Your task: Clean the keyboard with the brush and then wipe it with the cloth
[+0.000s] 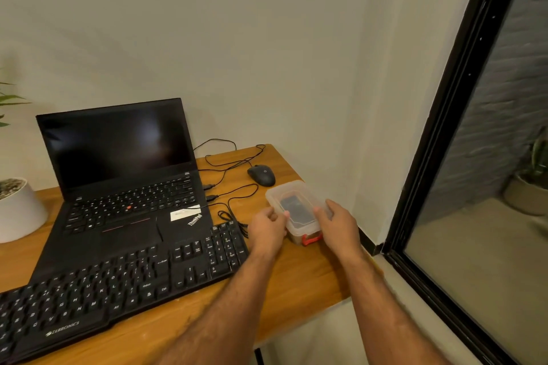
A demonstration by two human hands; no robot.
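Note:
A black external keyboard [118, 284] lies along the front of the wooden desk [296, 281], in front of an open black laptop [124, 184]. To its right stands a clear plastic box with a lid and a red clip [298, 210]; something dark shows through the lid. My left hand [268, 228] grips the box's left side. Across from it, my right hand [338, 227] holds the right side with fingers curled over the lid edge. No brush or cloth is plainly visible.
A black mouse [261, 175] and loose black cables [231, 201] lie behind the box. A white plant pot [17, 210] stands at the desk's left. The desk's right edge ends near a wall and a black-framed glass panel [444, 133].

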